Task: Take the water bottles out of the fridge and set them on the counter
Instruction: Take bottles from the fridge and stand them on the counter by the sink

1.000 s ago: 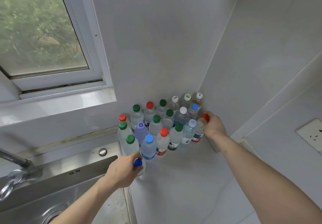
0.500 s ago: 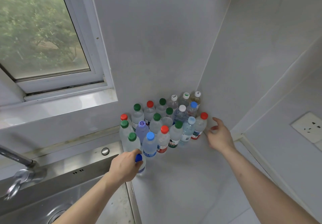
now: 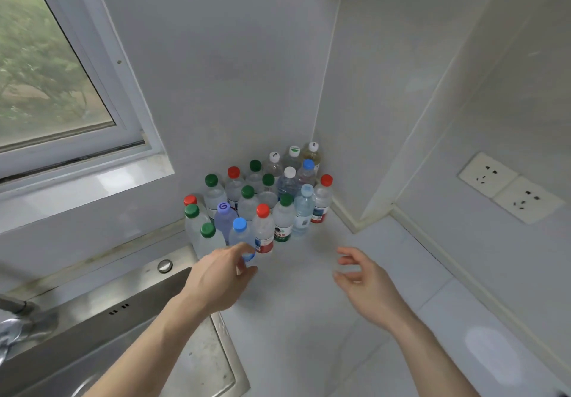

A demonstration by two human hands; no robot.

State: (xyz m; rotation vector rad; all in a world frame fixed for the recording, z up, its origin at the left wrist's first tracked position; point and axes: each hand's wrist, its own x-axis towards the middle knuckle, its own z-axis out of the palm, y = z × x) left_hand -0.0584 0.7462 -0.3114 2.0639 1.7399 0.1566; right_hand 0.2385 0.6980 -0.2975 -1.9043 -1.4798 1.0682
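Window (image 3: 46, 66) upper left, tap (image 3: 18, 313) and steel sink (image 3: 102, 335) below it at the left edge. Left hand (image 3: 221, 276) over the sink's right rim, fingers curled around the cap end of a small blue-capped bottle (image 3: 248, 257), mostly hidden by the hand, just in front of the bottle group. Water bottles (image 3: 262, 199) stand upright in a tight cluster on the white desk (image 3: 309, 319), packed into the wall corner; caps green, red, blue, white, one purple. Right hand (image 3: 367, 285) hovers right of and in front of the cluster, fingers spread and loosely bent, holding nothing, clear of the bottles. Wall sockets (image 3: 509, 186) far right.
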